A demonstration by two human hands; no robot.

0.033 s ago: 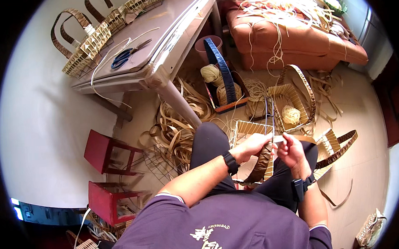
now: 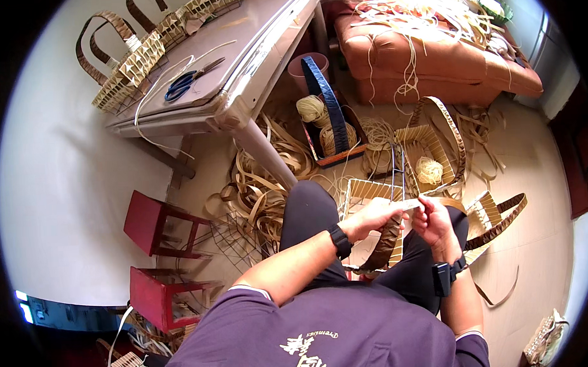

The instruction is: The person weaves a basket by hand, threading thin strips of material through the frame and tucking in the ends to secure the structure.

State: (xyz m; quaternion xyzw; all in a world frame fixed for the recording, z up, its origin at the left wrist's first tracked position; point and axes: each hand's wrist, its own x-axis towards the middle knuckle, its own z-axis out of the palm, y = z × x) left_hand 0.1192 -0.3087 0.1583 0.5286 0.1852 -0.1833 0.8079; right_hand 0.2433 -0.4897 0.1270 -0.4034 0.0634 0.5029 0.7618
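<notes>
Between my knees rests a pale woven basket (image 2: 354,193) with an arched handle (image 2: 382,248) wrapped in shiny brown strip. My left hand (image 2: 378,214) is closed round the upper part of this handle. Just right of it, my right hand (image 2: 433,227) pinches a flat strip (image 2: 410,204) between thumb and fingers. The strip spans the short gap from the handle to my right fingertips, pale where it catches light, and its brown tail (image 2: 455,207) curves away behind that hand. Bare wire rods of the handle show beyond my left hand.
Beyond my knees stand a basket (image 2: 428,140) holding a twine ball and a blue-handled basket (image 2: 336,120). Another basket (image 2: 496,218) lies right. Coiled strips (image 2: 267,165) cover the floor near the table (image 2: 237,40), which bears scissors (image 2: 182,86). Red stools (image 2: 149,221) stand left; a sofa (image 2: 419,69) is behind.
My right hand has shifted very slightly, and the strip's tail beyond it has sagged into more of a curve. My left hand keeps its place on the handle.
</notes>
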